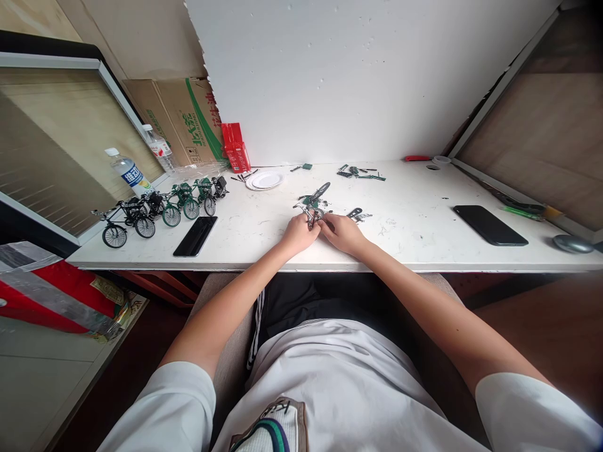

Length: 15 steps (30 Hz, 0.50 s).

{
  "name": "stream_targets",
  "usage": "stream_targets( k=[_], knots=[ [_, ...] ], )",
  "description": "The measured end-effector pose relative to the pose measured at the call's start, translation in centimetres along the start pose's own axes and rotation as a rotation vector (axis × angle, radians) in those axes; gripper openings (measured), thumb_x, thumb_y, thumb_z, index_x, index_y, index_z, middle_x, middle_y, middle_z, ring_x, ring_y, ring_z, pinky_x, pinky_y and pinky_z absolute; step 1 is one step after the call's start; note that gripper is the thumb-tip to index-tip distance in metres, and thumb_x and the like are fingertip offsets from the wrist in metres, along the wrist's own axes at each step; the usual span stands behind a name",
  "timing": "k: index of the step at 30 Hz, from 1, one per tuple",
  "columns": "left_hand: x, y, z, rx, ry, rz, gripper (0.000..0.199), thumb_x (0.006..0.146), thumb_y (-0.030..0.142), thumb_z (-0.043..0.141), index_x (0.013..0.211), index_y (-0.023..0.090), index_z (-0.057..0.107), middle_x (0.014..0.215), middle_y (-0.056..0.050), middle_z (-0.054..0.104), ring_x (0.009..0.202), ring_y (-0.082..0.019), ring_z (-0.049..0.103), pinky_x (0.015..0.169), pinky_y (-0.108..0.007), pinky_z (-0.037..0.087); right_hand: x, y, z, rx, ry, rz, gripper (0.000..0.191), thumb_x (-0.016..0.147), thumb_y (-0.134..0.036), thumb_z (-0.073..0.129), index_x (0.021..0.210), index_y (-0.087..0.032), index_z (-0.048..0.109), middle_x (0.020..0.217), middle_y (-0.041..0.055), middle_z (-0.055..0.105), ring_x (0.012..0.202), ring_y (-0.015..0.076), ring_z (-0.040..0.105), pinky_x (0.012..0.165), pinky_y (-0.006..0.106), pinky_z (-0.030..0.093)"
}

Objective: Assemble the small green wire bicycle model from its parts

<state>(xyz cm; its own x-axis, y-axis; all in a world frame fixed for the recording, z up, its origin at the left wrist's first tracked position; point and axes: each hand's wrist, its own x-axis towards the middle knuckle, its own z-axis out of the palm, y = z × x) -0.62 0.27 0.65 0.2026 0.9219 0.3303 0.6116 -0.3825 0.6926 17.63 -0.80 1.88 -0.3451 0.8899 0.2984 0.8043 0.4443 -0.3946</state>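
Observation:
Near the table's front edge, my left hand (300,234) is closed round a small part-built model bicycle (313,206), whose black wheel points up and away. My right hand (343,233) touches the same model from the right, its fingers pinched together at the bicycle's lower end. Any small piece between those fingers is too small to make out. Just behind the hands lie green parts (308,201). Beside my right hand are silver and black parts (358,215).
Several finished model bicycles (172,213) stand at the left, beside a phone (195,236) and bottles (129,172). Farther back are white plates (265,181), a red box (236,147) and loose parts (362,172). A black phone (490,225) and a mouse (572,243) lie right.

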Motion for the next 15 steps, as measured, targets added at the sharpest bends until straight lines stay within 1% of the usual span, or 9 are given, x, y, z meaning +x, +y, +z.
stream_targets(
  k=[9,15],
  knots=[
    [0.01,-0.07,0.05,-0.004,0.004,0.009,0.007,0.095,0.024,0.065,0.089,0.021,0.066,0.079,-0.006,0.071,0.074,-0.021,0.064,0.072,-0.032,0.049,-0.01,0.04,-0.01,-0.002,0.0,-0.005,0.031,0.109,-0.04,0.043,0.095,-0.021,0.064,0.084,0.0106,0.073,0.069,0.0237,0.06,0.065,0.033,0.032],
    [0.01,-0.01,0.02,-0.013,-0.001,-0.01,0.005,0.094,0.024,0.067,0.093,0.02,0.07,0.079,-0.006,0.073,0.077,-0.023,0.067,0.074,-0.032,0.051,-0.01,0.05,0.0,0.005,-0.001,-0.002,0.032,0.109,-0.04,0.043,0.096,-0.021,0.065,0.085,0.0108,0.074,0.071,0.0242,0.061,0.065,0.033,0.032]
  ],
)
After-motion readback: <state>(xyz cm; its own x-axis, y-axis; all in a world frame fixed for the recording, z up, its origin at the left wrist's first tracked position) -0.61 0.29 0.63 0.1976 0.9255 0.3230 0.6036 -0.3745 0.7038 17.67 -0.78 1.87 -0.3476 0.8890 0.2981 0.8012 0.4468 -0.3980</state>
